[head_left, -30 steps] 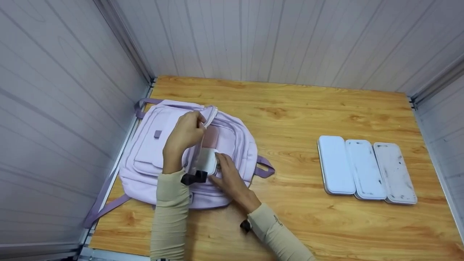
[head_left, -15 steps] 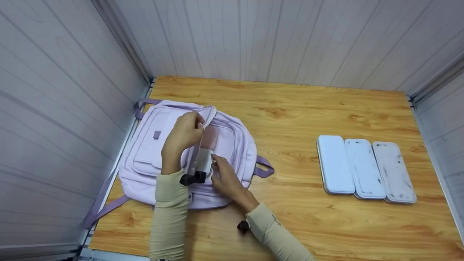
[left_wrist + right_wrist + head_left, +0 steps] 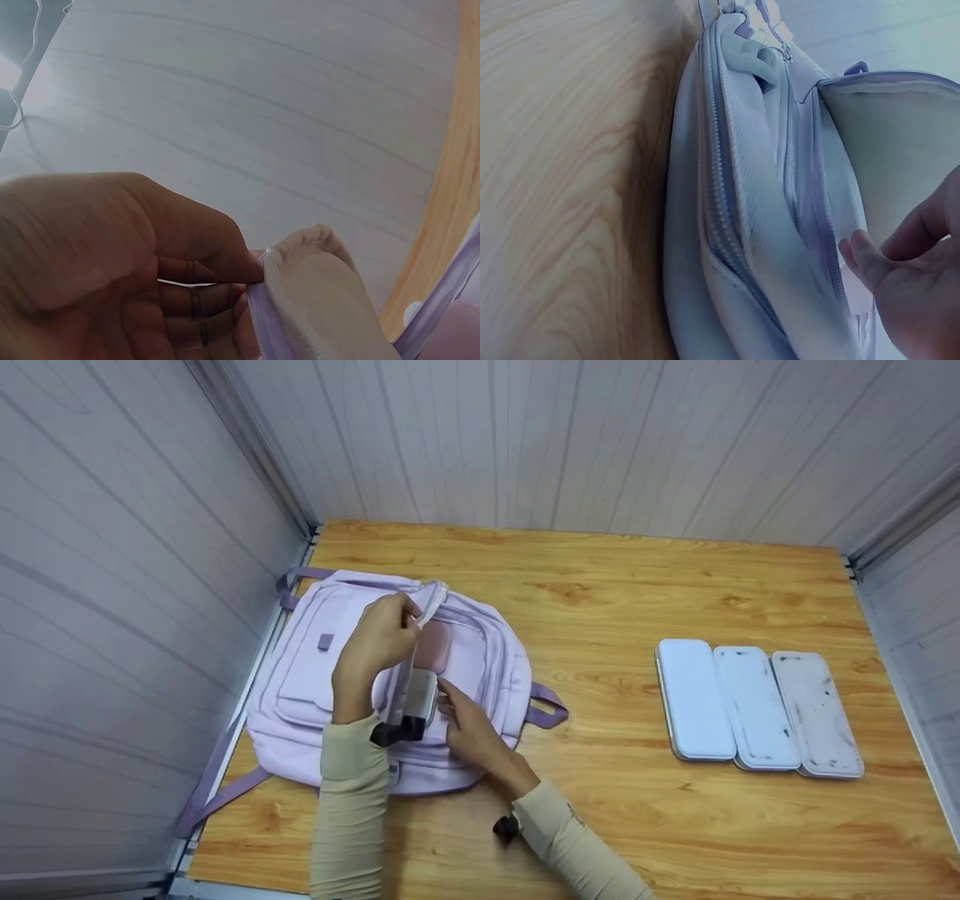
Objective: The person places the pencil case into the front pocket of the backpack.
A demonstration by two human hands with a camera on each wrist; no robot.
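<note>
A lilac backpack [image 3: 307, 660] lies on the table with its front pocket unzipped. My left hand [image 3: 379, 634] pinches the pocket's flap edge [image 3: 274, 322] between thumb and fingers and holds it up. Inside the pocket, a pink rounded case [image 3: 433, 646] sits behind a white rounded case [image 3: 420, 694], whose left part is hidden by the flap. My right hand [image 3: 476, 731] is at the pocket opening, index fingertip right at the white case's right edge. In the right wrist view, its fingers reach over the zipper [image 3: 832, 255] into the pocket.
Three long white tin boxes [image 3: 696, 699] lie side by side on the right of the wooden table [image 3: 600, 607], two with dark scuffs. Grey panels [image 3: 465, 442] wall the table in. A purple strap [image 3: 232, 795] hangs toward the left edge.
The white case has slid left, deeper behind the flap. My right hand has loosened from it, its index finger now at the case's edge. My left hand still holds the flap.
</note>
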